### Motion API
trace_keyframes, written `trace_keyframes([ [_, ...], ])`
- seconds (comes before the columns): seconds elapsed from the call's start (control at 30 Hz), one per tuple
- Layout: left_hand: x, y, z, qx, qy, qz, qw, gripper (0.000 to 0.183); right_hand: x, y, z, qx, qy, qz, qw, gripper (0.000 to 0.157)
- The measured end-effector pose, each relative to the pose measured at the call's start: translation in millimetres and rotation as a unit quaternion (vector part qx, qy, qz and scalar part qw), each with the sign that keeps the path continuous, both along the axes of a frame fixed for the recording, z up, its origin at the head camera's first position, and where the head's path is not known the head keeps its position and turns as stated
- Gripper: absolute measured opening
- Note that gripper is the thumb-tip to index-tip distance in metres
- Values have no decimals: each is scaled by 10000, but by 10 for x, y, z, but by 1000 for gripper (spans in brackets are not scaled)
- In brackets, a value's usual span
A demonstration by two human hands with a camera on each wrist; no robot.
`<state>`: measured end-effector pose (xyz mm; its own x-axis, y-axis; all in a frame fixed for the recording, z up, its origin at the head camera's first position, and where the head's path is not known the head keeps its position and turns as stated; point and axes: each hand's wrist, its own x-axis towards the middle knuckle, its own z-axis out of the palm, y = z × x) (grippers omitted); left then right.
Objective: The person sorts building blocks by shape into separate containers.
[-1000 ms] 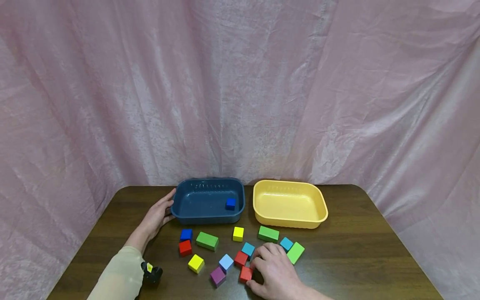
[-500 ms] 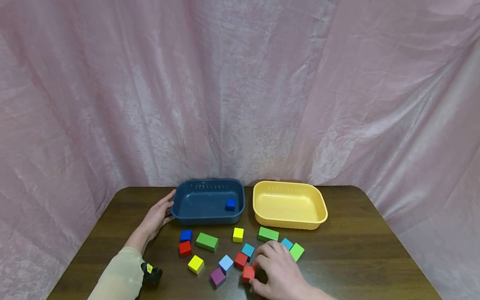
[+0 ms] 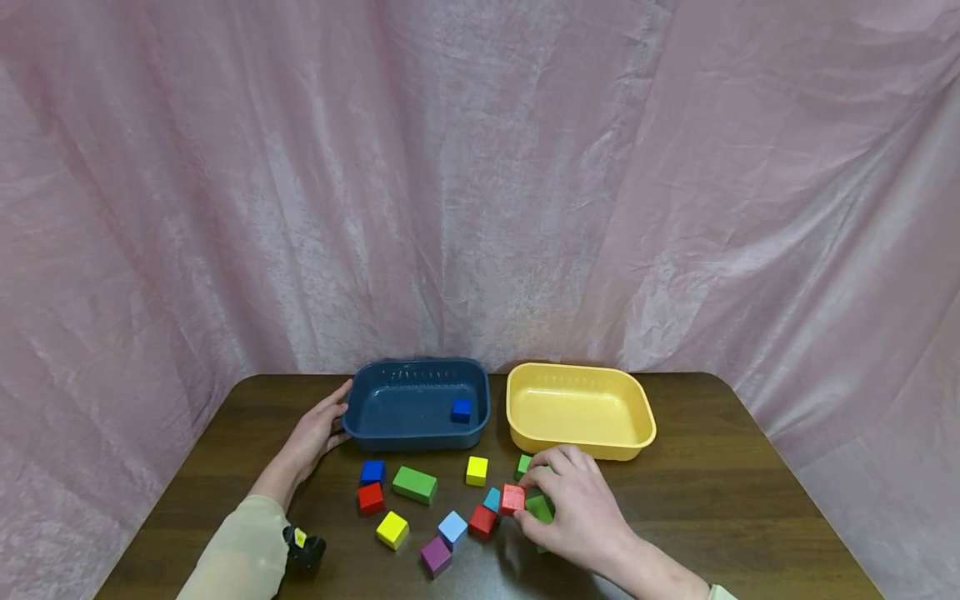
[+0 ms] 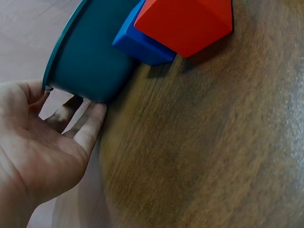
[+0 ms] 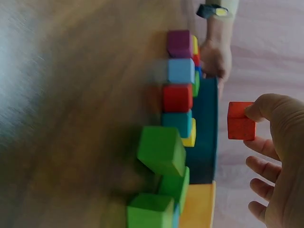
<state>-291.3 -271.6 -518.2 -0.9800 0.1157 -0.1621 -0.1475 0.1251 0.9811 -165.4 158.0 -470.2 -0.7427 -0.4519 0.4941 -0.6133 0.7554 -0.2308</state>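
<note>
Red cube (image 3: 513,499) hangs pinched in the right hand (image 3: 576,510) before the yellow tray (image 3: 577,442); left of that, the spread left hand (image 3: 310,433) seems to touch the blue tray (image 3: 412,441). I judge this carrying, wanting a steady pinch.

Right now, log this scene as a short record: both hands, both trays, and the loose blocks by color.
Left hand: touching the end of the blue tray
Right hand: pinching a red cube, lifted off the table
Blue tray: one blue cube inside
Yellow tray: beside the blue tray
Purple block: next to the light blue block
Yellow blocks: two in head view
</note>
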Motion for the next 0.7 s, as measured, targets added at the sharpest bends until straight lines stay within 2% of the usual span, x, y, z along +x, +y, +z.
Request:
trace_keyframes([
  [0.27,0,11,-5,20,-22,8,10000,56,-151,27,155,-344,-43,-98,9994,24],
  [0.7,1,16,0,6,-61,39,10000,55,-441,2,267,-509,2,-256,9984,25],
])
